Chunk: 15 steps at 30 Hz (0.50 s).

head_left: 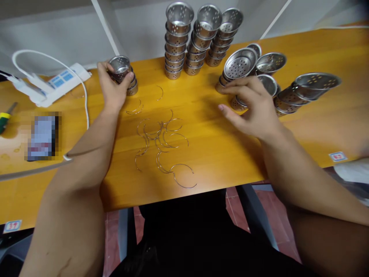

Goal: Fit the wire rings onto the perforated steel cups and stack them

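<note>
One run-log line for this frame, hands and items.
left hand: grips short cup stack | right hand: on toppled cup stacks | wire clips: loose on table

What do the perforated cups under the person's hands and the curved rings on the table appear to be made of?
Perforated cups: probably thin stamped steel, silvery satin sheen with punched holes. Curved rings: likely bare metal wire, thin and glinting. Table: seemingly varnished wood, showing glossy orange grain.

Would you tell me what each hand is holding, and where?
The left hand grips a small cup stack by its sides; the right hand rests on toppled cups.
</note>
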### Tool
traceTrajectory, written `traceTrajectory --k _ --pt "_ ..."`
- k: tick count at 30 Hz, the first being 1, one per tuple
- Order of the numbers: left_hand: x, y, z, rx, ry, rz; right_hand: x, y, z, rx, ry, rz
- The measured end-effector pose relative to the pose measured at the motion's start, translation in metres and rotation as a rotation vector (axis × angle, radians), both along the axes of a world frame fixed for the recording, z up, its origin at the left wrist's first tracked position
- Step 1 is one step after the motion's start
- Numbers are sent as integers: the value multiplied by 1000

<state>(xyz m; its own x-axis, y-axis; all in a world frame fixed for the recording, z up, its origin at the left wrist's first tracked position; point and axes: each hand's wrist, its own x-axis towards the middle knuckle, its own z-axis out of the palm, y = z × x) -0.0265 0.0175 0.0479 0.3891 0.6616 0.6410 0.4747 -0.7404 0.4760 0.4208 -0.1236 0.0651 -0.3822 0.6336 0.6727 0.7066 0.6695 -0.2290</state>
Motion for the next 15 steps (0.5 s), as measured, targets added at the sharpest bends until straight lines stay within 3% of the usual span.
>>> traceTrajectory --k 3,6,8,9,12,15 --pt "-15 44 -32 -2 -88 53 -15 -1 -13 -54 76 30" --pt "-34 113 -70 51 -466 265 -24 -2 -23 -125 129 36" --pt "-43 153 -90 -49 -456 356 -27 -3 -27 -188 156 31" --pt "-46 168 -97 -28 -467 379 -28 -4 -28 -219 167 28" --pt "-46 184 -107 118 -459 357 -28 -4 -31 -264 190 31" --pt "-45 177 -102 221 -487 356 -26 -2 -33 -270 211 37"
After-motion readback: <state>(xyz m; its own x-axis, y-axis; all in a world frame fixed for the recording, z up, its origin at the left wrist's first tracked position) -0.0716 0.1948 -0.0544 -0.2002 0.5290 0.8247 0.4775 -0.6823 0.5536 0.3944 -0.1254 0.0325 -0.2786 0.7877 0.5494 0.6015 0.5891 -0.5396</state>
